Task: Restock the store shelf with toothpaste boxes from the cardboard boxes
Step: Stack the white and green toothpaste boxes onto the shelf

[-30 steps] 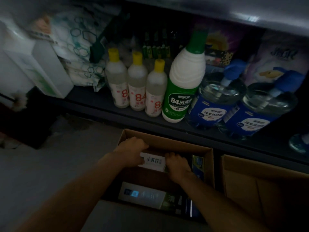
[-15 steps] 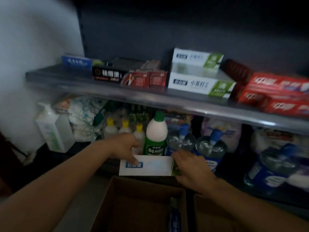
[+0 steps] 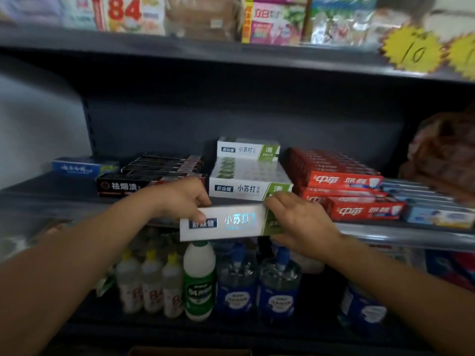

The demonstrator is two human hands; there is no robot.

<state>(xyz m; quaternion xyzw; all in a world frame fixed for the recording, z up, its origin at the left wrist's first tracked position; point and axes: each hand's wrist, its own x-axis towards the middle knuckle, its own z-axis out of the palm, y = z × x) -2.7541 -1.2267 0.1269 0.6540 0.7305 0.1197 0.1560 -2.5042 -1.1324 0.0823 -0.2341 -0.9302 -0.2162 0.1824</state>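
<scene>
While both hands held a white-and-green toothpaste box (image 3: 226,223) level just in front of the middle shelf (image 3: 64,201), the step in hand looked like placing, not fetching. The left hand (image 3: 180,199) gripped the box's left end, fingers curled over its top edge and thumb on its front face; the right hand (image 3: 298,219) clasped the green right end, fingers wrapped over the top. The box hung just below and in front of the matching white-and-green stack (image 3: 249,176) on that shelf, which sat between the black boxes (image 3: 144,181) to its left and the red boxes (image 3: 344,186) to its right. Next, by my reading, the box needed lifting a little and sliding back onto or against that stack, kept square so it would not nudge the front box.

Half a second earlier the box had been lower, in front of the bottles (image 3: 198,278) on the lower shelf and just above the open carton; by this moment it had risen to shelf-edge height, and the view had tilted up so only a sliver of the cardboard box (image 3: 190,352) showed.
</scene>
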